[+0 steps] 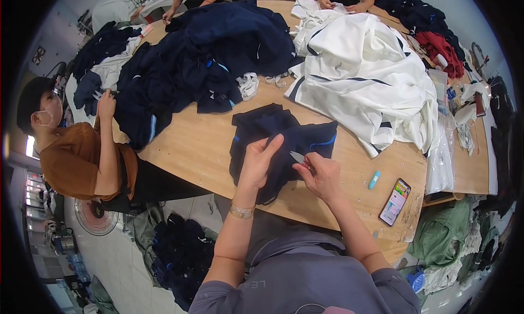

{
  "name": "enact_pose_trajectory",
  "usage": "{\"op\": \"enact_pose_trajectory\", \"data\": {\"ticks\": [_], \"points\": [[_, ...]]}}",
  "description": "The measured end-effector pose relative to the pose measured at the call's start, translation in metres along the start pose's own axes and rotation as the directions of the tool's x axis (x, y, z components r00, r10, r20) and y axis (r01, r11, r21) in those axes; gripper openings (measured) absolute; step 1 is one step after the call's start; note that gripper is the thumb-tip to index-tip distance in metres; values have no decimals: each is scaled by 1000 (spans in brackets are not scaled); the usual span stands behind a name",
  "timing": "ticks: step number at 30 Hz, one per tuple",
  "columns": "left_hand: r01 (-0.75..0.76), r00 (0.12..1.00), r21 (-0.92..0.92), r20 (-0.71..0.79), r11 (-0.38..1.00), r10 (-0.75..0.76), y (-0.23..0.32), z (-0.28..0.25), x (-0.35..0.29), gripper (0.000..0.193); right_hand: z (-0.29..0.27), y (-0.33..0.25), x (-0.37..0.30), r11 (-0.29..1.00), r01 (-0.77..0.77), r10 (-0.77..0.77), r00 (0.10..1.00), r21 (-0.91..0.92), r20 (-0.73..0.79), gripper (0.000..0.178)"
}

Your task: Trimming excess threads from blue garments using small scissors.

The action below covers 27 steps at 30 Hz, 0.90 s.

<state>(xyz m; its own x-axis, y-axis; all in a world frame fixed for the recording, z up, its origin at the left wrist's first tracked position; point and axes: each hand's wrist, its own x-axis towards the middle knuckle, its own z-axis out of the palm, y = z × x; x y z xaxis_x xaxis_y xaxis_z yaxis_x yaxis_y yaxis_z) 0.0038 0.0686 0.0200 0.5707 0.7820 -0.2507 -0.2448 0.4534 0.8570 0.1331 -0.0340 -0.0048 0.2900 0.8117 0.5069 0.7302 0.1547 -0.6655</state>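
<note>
A small dark navy garment [295, 133] with a bright blue strip on its right part lies at the table's near edge in front of me. Its lower part hangs over that edge. My left hand [257, 162] is closed on the cloth, thumb on top and pointing up. In my right hand [321, 175] is a pair of thread snips [297, 157], gripped between thumb and fingers. The pointed metal blades aim up and left, just above the cloth and close to my left thumb. Whether they touch the fabric I cannot tell.
A large navy garment pile [202, 52] and a white one [365, 74] cover the table's far side. To my right lie a phone [395, 202] and a light-blue capped stick [374, 180]. A co-worker in brown [82, 161] works at left; others' hands show across the table.
</note>
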Motion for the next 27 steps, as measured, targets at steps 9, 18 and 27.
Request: {"op": "enact_pose_trajectory", "data": {"ticks": [9,18,27], "points": [[-63,998,99,-8,993,64,-2,0,1,22,-1,2,1,987,100,-101,995,-128,0,26],[-75,996,154,-27,985,80,-2,4,-3,23,0,-2,1,999,-31,31,999,-20,-21,28],[-26,999,-20,-39,999,25,-7,-3,0,21,4,-8,2,542,-404,506,857,737,98,14]]}}
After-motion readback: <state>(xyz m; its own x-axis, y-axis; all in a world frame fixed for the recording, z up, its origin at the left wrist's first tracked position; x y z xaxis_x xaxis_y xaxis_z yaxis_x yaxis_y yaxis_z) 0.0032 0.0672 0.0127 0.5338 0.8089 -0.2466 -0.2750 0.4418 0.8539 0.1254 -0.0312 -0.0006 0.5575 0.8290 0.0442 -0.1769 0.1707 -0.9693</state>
